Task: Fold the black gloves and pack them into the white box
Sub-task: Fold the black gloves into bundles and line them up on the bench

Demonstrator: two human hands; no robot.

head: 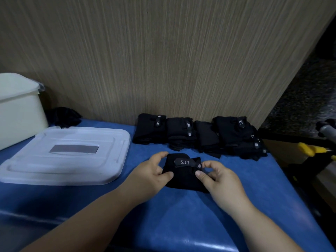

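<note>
Two hands are working over a blue padded surface [181, 215], which is ending against a wall panel [163, 51] with a wood grain. Between the fingers a folded black glove [183, 177] is lying on the blue cover, its "5.11" tab [185, 162] facing up. The left hand [151, 171] is gripping the glove's left edge, thumb below and curled forefinger above. The right hand [218, 180] is pinching the right edge, beside the tab, between thumb and bent forefinger. Just beyond the fingertips a row of folded gloves [198, 135] is lying along the wall. Well to the left of the left fingers the white box [18, 110] is standing, and its lid [67, 166] is lying flat nearer to them. A dark heap [63, 116] is lying beside the box; what it is cannot be told.
</note>
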